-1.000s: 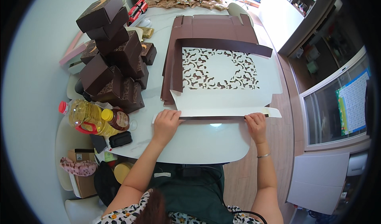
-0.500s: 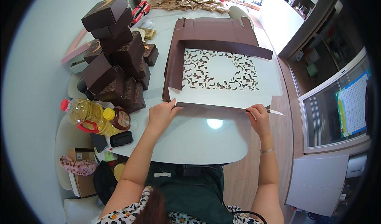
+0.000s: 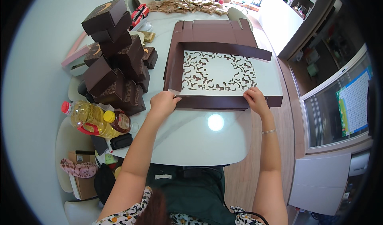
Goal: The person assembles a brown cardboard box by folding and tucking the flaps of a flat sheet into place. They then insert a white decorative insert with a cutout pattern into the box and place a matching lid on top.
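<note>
A large dark-brown cardboard box blank (image 3: 215, 102) lies partly folded on the white table in front of me. Its white inner base carries a cut-out scroll pattern (image 3: 219, 70). The near wall stands raised, as do the left and far walls; the right side lies flat. At the near left corner my left hand (image 3: 162, 104) pinches the raised near wall. My right hand (image 3: 256, 100) grips the same wall toward its right end, fingertips over the top edge and thumb on the outer face. A wide brown flap (image 3: 217, 31) spreads beyond the far wall.
Stacked small dark-brown boxes (image 3: 115, 77) stand at left. Nearer are an oil bottle (image 3: 93, 119) with a red cap, a yellow-lidded jar (image 3: 119, 122) and a black case (image 3: 121, 141). Many brown packets (image 3: 187, 5) cover the table's far end. A sliding glass door (image 3: 339, 101) is at right.
The near flap has been folded upright, its brown outer face now showing. Both hands have moved slightly away from me, and the right hand has shifted a little left along the edge.
</note>
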### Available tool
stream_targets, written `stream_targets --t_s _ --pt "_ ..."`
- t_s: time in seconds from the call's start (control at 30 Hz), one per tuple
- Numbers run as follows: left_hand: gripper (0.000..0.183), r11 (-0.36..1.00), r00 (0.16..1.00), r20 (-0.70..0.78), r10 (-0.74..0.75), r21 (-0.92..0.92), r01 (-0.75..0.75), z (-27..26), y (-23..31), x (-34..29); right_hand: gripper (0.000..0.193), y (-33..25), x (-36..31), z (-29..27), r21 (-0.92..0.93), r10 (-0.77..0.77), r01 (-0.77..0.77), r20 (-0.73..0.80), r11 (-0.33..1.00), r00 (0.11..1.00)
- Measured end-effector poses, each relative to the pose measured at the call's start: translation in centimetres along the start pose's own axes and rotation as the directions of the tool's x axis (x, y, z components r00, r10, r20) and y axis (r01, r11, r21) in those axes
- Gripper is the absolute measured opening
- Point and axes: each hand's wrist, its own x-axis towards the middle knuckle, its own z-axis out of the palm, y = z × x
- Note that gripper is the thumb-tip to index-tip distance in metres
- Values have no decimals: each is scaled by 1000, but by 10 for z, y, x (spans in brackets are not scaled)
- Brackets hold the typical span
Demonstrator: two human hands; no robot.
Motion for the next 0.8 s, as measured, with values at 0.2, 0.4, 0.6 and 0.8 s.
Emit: stream_targets --t_s 0.2,0.4,0.6,0.8 --pt "19 990 983 -129 134 -24 -138 10 -5 13 17 13 10 7 25 46 -48 71 999 996" --pt "18 989 994 62 92 112 -98 4 -6 39 13 22 4 25 -110 -4 6 11 994 1000" --pt "25 972 986 164 13 231 -52 -2 11 48 10 17 1 40 -237 -41 23 -70 971 997" --pt "29 919 979 198 -53 393 -30 0 23 59 16 -1 8 55 -379 -58 1 -138 925 989"
